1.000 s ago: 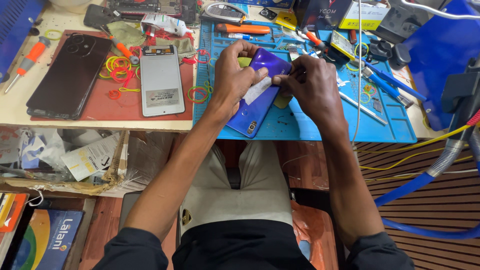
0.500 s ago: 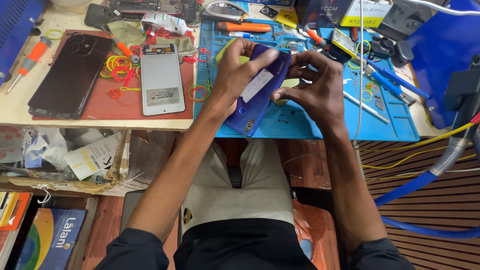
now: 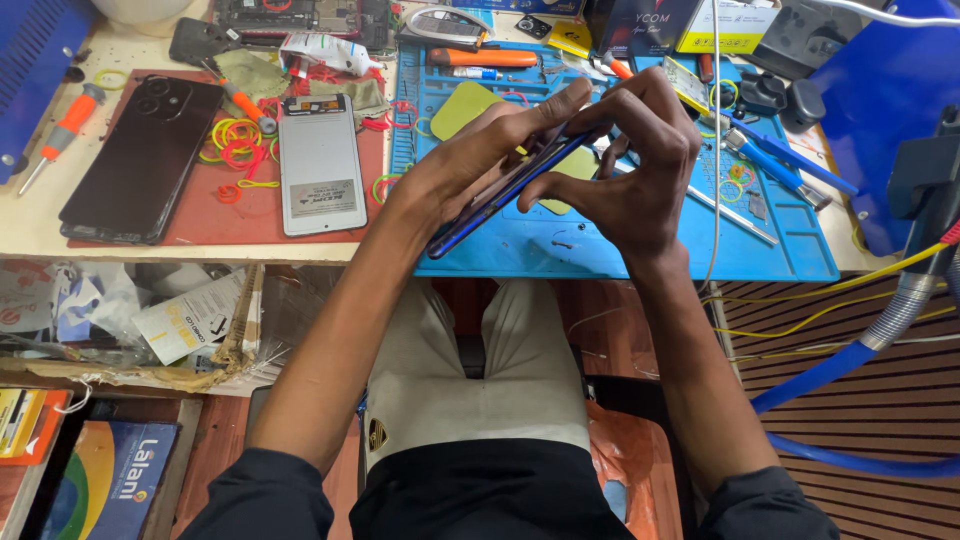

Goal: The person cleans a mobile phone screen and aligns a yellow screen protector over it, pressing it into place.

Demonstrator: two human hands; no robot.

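We see both hands over the blue mat (image 3: 640,255), gripping a thin blue phone (image 3: 500,200) turned edge-on and tilted, lifted off the mat. Left hand (image 3: 470,165) lies flat along its upper face, fingers (image 3: 560,105) stretched out and pressed on it. Right hand (image 3: 630,170) clamps the far end, thumb under, fingers curled over the top edge. Phone edge looks glossy, slim, straight. Mat is rubbery, with ribbed compartments along its top, and sits on a worn pale counter (image 3: 40,215). Flat yellow-green picks (image 3: 465,105) lie on the mat just beyond the hands. To the left, a red mat (image 3: 215,225) carries a glossy black phone (image 3: 145,160) face down, a grey metal-looking panel (image 3: 320,165) and loose coloured rubber bands (image 3: 235,135). An orange-handled screwdriver (image 3: 65,125) lies at the far left. Blue-handled tweezers (image 3: 785,165) are right of the hands. A thin wire (image 3: 716,150) hangs across the right wrist.
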